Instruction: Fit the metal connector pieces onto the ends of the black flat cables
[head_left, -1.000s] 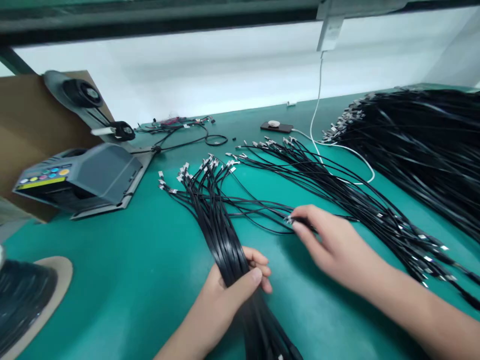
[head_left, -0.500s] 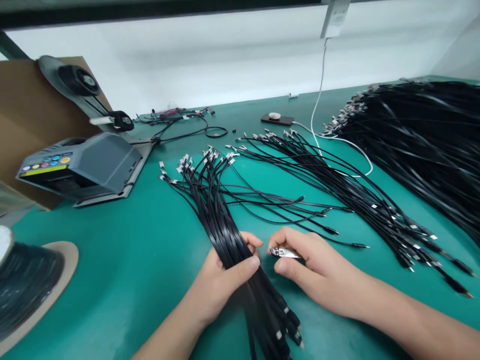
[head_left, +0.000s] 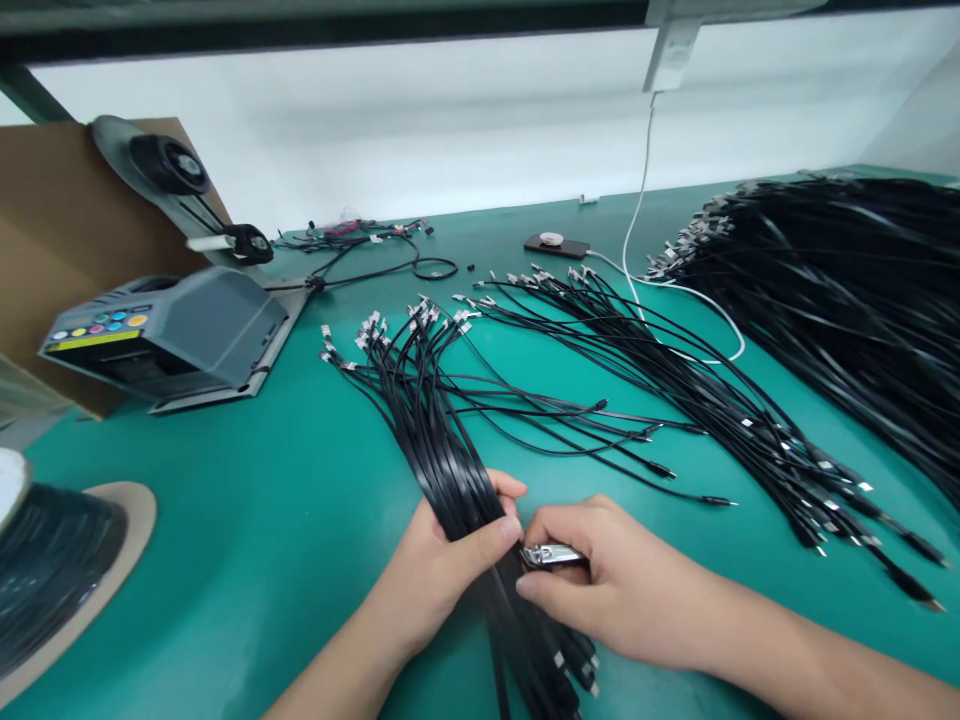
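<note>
My left hand (head_left: pixel 457 555) is wrapped round a bundle of black cables (head_left: pixel 442 460), its thumb lying across the top. White-tagged ends of the bundle fan out at the far side, and plugs show at the near end. A shiny metal nail clipper (head_left: pixel 551 555) is held in my right hand (head_left: pixel 607 580), between thumb and bent fingers. The clipper's head lies right beside the bundle, close to my left thumb tip; whether it touches a cable I cannot tell.
Several loose cables (head_left: pixel 570 420) lie behind my hands. Another cable bundle (head_left: pixel 675 370) and a large black cable heap (head_left: pixel 847 270) are on the right. A grey machine (head_left: pixel 187 330) and a spool (head_left: pixel 52 570) stand left. A phone (head_left: pixel 556 245) with a white cord (head_left: pixel 634 215) lies at the back.
My right hand has moved left and nearer to me, bringing the nail clipper up to the cable bundle just below my left thumb. My left hand keeps its hold.
</note>
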